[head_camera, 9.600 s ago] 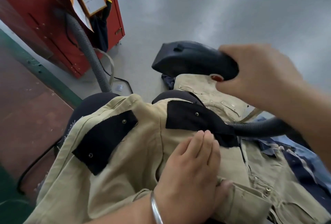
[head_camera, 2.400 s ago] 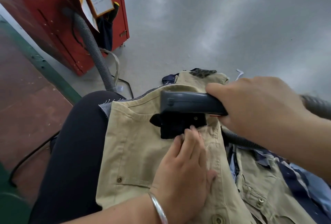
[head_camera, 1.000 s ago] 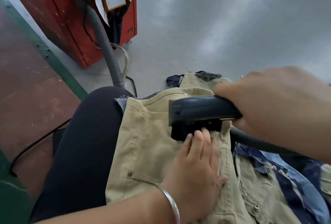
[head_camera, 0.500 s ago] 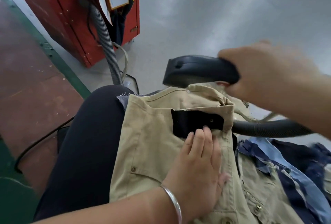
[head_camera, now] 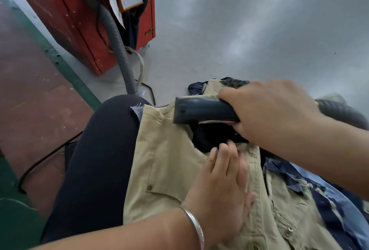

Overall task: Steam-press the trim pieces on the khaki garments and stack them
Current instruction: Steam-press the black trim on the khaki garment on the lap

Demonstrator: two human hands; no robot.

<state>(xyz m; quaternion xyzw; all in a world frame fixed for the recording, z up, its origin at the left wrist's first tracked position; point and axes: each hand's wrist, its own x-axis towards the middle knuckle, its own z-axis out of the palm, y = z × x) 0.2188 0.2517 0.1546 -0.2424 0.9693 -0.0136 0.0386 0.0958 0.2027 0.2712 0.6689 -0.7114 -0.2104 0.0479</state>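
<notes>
- The right hand point(head_camera: 273, 110) is clenched round the handle of the steamer point(head_camera: 201, 112), holding its head flat and low over the black trim point(head_camera: 209, 140); I judge the flat, low carry is so that steam and pressure land squarely on the patch.
- The left hand point(head_camera: 221, 185) lies flat with straight fingers point(head_camera: 225, 154) on the khaki garment point(head_camera: 163, 162), at 6 o'clock from the trim, fingertips just at its near edge. It grasps nothing; it seems to pin the cloth taut and stop it sliding off the lap.
- The trim sits on the garment's upper part, mostly hidden beneath the steamer and right hand.
- The garment is draped over the lap beside the dark knee point(head_camera: 99, 150), its left edge hanging free at 9 o'clock.
- At 3 to 5 o'clock lies a pile point(head_camera: 311, 209) of khaki and blue clothes, just beside the garment; likely the stack, though I cannot tell pressed from unpressed.
- The steamer's hose point(head_camera: 343, 112) trails off at 3 o'clock behind the right wrist.
- The grey floor point(head_camera: 249, 30) is open from 12 to 2 o'clock, giving room to lift the steamer away.
- At 10 to 11 o'clock stand a red cabinet point(head_camera: 79, 20) and a ribbed grey hose point(head_camera: 117, 50), well apart from the hands.
</notes>
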